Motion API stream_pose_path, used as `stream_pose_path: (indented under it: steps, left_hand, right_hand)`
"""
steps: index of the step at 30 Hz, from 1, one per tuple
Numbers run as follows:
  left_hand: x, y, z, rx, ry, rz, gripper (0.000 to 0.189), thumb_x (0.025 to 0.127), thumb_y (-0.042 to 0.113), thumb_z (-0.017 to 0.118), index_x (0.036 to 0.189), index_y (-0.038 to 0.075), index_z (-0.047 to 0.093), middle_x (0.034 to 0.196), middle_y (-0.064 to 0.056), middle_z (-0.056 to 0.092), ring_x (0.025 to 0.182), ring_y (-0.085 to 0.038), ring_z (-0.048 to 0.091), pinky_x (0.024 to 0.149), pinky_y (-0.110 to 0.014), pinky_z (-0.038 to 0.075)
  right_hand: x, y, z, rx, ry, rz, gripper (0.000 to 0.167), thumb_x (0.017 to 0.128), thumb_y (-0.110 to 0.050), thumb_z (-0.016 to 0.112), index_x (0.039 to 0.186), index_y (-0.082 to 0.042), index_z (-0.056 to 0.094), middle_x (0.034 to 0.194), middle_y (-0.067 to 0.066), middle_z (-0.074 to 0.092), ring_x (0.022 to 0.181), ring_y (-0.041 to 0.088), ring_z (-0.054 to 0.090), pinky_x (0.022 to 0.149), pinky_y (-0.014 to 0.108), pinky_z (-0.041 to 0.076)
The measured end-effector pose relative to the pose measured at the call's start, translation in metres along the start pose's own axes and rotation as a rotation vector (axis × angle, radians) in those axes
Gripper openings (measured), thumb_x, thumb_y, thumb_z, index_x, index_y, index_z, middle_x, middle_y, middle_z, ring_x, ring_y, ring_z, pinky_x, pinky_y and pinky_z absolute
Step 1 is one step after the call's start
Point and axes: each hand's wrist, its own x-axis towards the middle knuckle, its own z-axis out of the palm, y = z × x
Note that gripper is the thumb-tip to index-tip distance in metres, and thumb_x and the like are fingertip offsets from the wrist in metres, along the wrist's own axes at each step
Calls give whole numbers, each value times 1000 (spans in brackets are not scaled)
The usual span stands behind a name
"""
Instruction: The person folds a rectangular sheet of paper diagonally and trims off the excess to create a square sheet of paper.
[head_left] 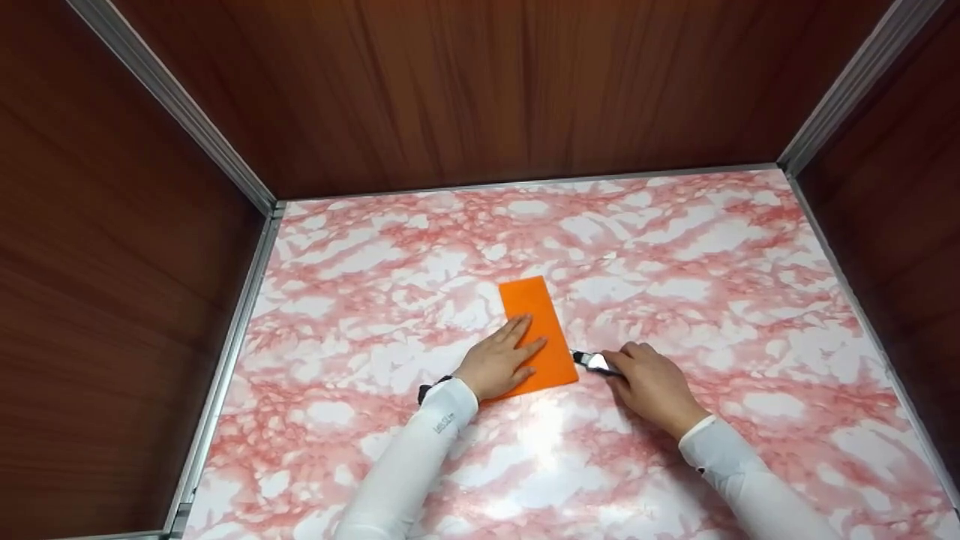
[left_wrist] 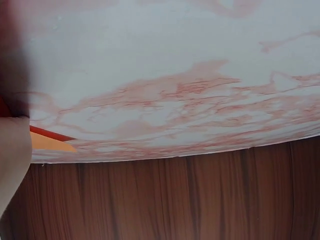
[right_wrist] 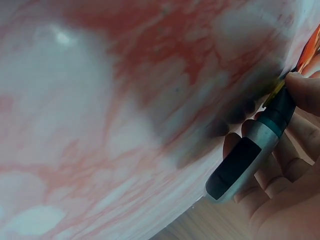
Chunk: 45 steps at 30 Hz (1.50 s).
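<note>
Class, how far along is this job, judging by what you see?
Done: the orange sheet lies on the patterned table, with the left hand resting on it. In hand: the right hand grips a black-and-silver tool, its tip close by the sheet's right edge. Left: probably work along that edge, which looks straight and unbroken.

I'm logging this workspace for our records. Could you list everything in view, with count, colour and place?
Flat rectangular orange sheet: one, orange, on the tabletop under the left hand
Slim black-and-silver handled tool, apparently a cutter: one, tip beside the sheet's right edge
Marbled tabletop: one, pink and white, beneath everything
Wood-grain panels: three, dark brown, back, left and right
Metal strips: several, grey, along panel edges
Wristband: one, black, left wrist
Long sleeves: two, white, on the forearms
Left hand: one, resting on the sheet
Right hand: one, gripping the tool
</note>
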Motion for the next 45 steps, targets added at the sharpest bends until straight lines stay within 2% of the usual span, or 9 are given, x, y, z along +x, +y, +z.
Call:
stream_pose_path:
  steps: [6,13,16,27,33,36,45]
  left_hand:
    - [0,0,-2,12,-4,11,57,103,49,37,154,27,27,161,-10,11,147,-26,7,116,-35,11]
    - [1,-3,1,100,1,13,67,102,53,36,155,14,25,161,-8,15,147,-23,9,116,-33,11]
    - [1,-3,0,105,-10,8,69,101,54,35,155,12,23,161,-7,14,147,-22,9,116,-33,10]
    - [0,-3,-1,66,-24,3,70,101,55,36,155,13,22,161,-6,13,147,-21,7,116,-33,10]
    - [0,-4,0,37,-17,-17,70,100,56,37,156,17,22,161,-11,10,147,-23,4,116,-34,9]
    - [0,-4,0,47,-20,-28,69,100,58,35,156,19,22,161,-13,9,147,-24,3,117,-36,8]
    - [0,-4,1,85,-2,-8,69,99,59,35,155,20,24,160,-13,13,147,-26,6,117,-40,7]
  right_hand:
    - [1,0,-1,-6,-5,-4,37,84,-19,75,119,-11,69,86,-1,54,76,19,50,62,35,43]
    - [2,-1,-2,-12,-17,7,38,84,-20,75,120,-10,69,86,0,54,76,20,49,62,36,43]
    - [2,-2,-2,-11,-15,4,38,84,-19,75,120,-10,69,86,0,54,76,20,50,61,35,43]
    - [2,8,-4,-34,1,62,41,84,-18,76,122,-5,67,89,4,56,76,24,51,61,39,46]
    - [1,9,-5,-31,-11,68,41,84,-19,76,122,-5,67,90,4,55,77,24,51,61,39,46]
    - [0,9,-5,-30,-3,69,41,84,-19,76,121,-5,67,90,3,55,77,23,51,61,39,45]
    - [0,9,-2,-18,32,68,34,82,-17,77,114,-9,68,86,1,55,75,23,52,60,40,45]
